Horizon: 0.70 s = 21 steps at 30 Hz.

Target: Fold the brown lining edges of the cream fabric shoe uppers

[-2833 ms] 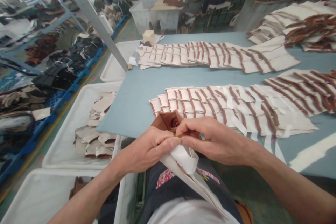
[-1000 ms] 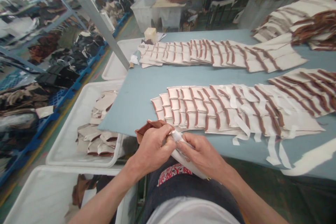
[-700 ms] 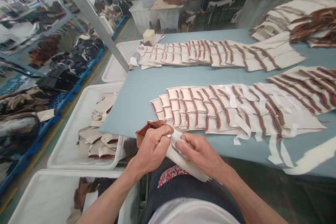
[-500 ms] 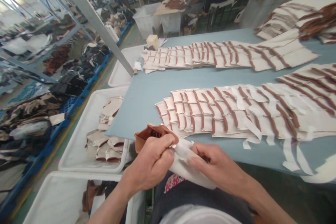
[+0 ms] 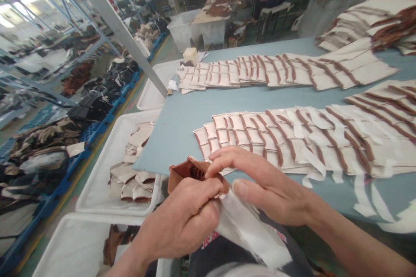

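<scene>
Pinching the brown-and-cream piece (image 5: 178, 177) at lower centre, the left hand (image 5: 185, 218) seems to clamp a white strip (image 5: 255, 229) with it.
I judge that grip keeps strip and edge aligned; the right hand (image 5: 274, 188) is spread, thumb apart from fingers, by the piece's brown rim, contact unclear. At centre right, similar pieces (image 5: 243, 137) overlap in 2 rows on the blue table (image 5: 182, 117), probably fanned for easy lifting.

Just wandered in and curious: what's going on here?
A person's left hand pinches a brown and cream piece by its open end, a white strip trailing from there. The right hand, half open, is over its brown edge. On the blue table, similar-coloured pieces overlap in rows, loose white strips across the nearer one.
</scene>
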Each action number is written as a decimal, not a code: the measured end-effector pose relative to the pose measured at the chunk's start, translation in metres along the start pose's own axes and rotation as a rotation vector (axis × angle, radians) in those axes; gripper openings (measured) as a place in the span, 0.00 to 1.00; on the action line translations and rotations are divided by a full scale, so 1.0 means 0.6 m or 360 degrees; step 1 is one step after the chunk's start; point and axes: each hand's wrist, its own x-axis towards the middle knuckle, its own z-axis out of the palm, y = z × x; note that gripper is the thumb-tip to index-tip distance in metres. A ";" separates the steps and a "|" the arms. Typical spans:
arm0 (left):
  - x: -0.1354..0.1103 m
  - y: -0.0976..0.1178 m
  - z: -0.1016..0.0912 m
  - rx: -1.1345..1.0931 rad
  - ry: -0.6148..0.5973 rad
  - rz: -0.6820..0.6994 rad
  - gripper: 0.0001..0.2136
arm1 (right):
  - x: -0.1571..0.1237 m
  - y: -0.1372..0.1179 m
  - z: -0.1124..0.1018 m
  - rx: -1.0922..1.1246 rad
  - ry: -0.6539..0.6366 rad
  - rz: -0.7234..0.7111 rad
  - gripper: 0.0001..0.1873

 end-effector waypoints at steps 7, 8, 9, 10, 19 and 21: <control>0.006 0.011 -0.001 -0.0078 -0.0020 -0.0127 0.08 | 0.013 0.018 -0.006 -0.0329 -0.0084 -0.0076 0.02; 0.006 0.012 0.000 -0.0072 -0.0015 -0.0165 0.08 | 0.012 0.016 -0.006 -0.0398 -0.0093 -0.0076 0.04; 0.006 0.012 0.001 -0.0068 -0.0013 -0.0203 0.08 | 0.012 0.014 -0.006 -0.0448 -0.0100 -0.0082 0.05; 0.006 0.011 0.002 -0.0069 -0.0012 -0.0236 0.08 | 0.011 0.012 -0.005 -0.0479 -0.0106 -0.0090 0.06; 0.005 -0.006 -0.016 -0.0199 -0.0140 -0.0074 0.08 | -0.004 -0.001 -0.015 -0.0493 -0.0231 -0.0005 0.07; 0.008 -0.014 -0.021 -0.0180 -0.0162 0.0032 0.08 | -0.004 -0.005 -0.019 -0.0539 -0.0245 0.0018 0.07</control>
